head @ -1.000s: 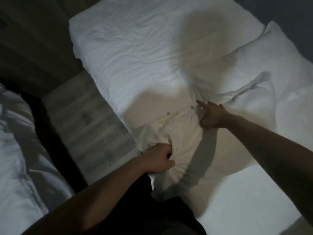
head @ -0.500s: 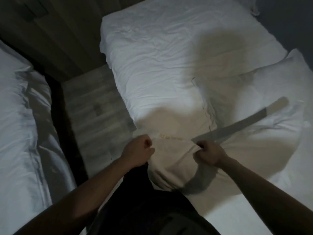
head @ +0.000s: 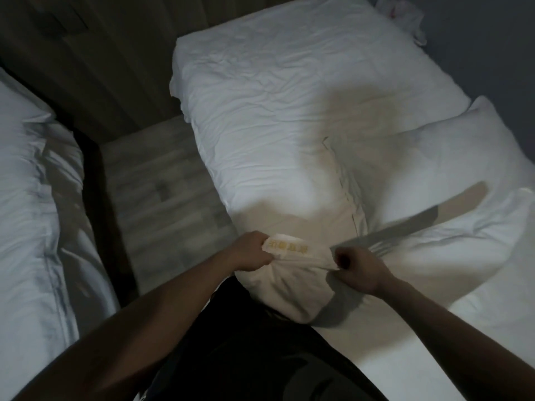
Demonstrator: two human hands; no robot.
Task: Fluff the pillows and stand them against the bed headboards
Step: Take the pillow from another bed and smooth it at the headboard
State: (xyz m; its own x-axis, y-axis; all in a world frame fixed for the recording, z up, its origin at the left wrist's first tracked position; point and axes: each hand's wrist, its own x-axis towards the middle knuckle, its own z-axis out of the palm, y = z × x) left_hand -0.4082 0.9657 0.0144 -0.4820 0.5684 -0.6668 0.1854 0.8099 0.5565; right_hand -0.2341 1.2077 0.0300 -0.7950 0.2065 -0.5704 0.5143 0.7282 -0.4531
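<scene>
A white pillow [head: 289, 287] with yellow embroidered lettering on its edge lies at the near side of the bed [head: 275, 91]. My left hand [head: 252, 251] is shut on the pillow's upper left edge. My right hand [head: 357, 267] is fisted on the upper right edge, and the fabric is stretched between them. A second white pillow [head: 451, 169] lies flat to the right, close to the dark wall. Its near part is overlapped by the cover I pull. No headboard is visible.
A strip of wooden floor [head: 156, 192] separates this bed from another white-sheeted bed [head: 31, 215] at the left. A dark wood-panelled wall [head: 110, 59] runs behind the floor gap. A crumpled white cloth [head: 405, 13] lies at the far right corner.
My right hand came back from reaching across the pillow and closed on its edge. My left hand shifted up to the edge's left end. My view swung rightward.
</scene>
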